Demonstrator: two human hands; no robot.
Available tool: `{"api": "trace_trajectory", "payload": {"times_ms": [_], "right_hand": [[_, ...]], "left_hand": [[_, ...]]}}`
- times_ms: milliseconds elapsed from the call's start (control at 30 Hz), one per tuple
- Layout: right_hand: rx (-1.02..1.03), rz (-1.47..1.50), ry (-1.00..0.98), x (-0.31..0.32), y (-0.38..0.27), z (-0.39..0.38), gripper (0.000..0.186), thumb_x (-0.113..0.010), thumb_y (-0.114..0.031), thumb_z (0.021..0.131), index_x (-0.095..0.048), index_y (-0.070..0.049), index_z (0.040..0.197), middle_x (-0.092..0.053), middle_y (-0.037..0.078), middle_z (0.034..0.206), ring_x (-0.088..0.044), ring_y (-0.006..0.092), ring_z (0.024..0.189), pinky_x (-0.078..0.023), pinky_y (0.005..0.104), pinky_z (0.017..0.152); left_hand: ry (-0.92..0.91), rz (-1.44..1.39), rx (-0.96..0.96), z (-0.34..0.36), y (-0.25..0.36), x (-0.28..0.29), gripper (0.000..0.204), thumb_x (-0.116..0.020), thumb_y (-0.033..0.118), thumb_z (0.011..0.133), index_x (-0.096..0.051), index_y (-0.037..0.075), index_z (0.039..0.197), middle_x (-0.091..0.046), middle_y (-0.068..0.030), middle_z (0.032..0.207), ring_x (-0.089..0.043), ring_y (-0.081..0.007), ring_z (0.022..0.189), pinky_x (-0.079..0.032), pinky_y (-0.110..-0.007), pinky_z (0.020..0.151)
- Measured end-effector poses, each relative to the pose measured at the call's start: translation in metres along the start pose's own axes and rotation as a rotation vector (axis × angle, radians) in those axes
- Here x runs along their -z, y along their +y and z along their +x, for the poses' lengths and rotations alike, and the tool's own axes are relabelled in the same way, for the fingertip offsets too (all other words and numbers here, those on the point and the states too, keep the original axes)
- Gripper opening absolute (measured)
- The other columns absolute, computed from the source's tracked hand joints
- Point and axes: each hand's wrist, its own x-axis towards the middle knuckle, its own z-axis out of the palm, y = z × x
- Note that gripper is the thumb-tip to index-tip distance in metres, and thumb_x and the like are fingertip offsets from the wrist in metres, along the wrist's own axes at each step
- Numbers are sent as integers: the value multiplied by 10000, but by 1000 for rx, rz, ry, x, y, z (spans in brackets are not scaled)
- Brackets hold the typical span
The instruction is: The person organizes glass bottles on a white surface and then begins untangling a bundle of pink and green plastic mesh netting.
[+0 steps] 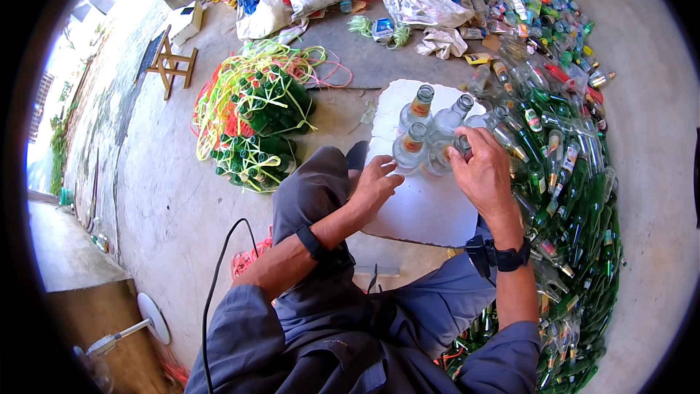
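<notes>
Several clear glass bottles [408, 144] with labels stand bunched on a pale board [423, 215] in front of me. My right hand [481, 169] grips the neck of one bottle [461, 142] at the near right of the group, thumb and fingers around its top. My left hand [378, 184] is at the board's left side, just short of the front bottle, with its fingers curled but apart and nothing visible in them.
Green bottles [255, 157] tangled in yellow-green straps lie at the left. A large heap of loose bottles [565, 197] runs down the right. White sacks [426, 0] lie at the back. A wooden folding stool [171, 69], a standing fan [153, 317] and a black cable [222, 263] are at the left.
</notes>
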Motion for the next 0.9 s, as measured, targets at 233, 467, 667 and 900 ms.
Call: {"api": "trace_trajectory", "payload": {"times_ms": [233, 467, 667, 900], "right_hand": [[-117, 122, 41, -1, 12, -11, 393, -727, -59, 811, -614, 7, 1182, -666, 161, 1036, -632, 221, 658, -512, 331, 630], [-265, 158, 121, 41, 58, -72, 254, -711, -73, 839, -661, 22, 1069, -708, 154, 914, -668, 204, 649, -523, 316, 601], [-652, -80, 222, 58, 188, -208, 200, -657, -183, 867, -682, 1, 940, -686, 190, 810, -680, 332, 708, -522, 386, 640], [-1112, -242, -68, -57, 267, -428, 375, -690, -265, 759, -670, -60, 1072, -698, 195, 935, -660, 408, 907, -533, 487, 801]], "left_hand": [[-12, -10, 1, -5, 8, -2, 679, -662, 133, 835, -352, -64, 1407, -476, -256, 1413, -549, -282, 1176, -481, -383, 903], [35, -11, -23, -3, 3, 2, 722, -656, 153, 843, -322, -46, 1450, -456, -237, 1445, -549, -278, 1185, -457, -385, 914], [118, 49, -108, -2, 13, 8, 623, -627, 118, 862, -387, -36, 1416, -491, -203, 1409, -562, -252, 1159, -462, -366, 908], [-79, -86, -183, -43, 66, 45, 373, -579, 177, 967, -538, 5, 1296, -655, -172, 1230, -665, -266, 1069, -539, -366, 858]]}}
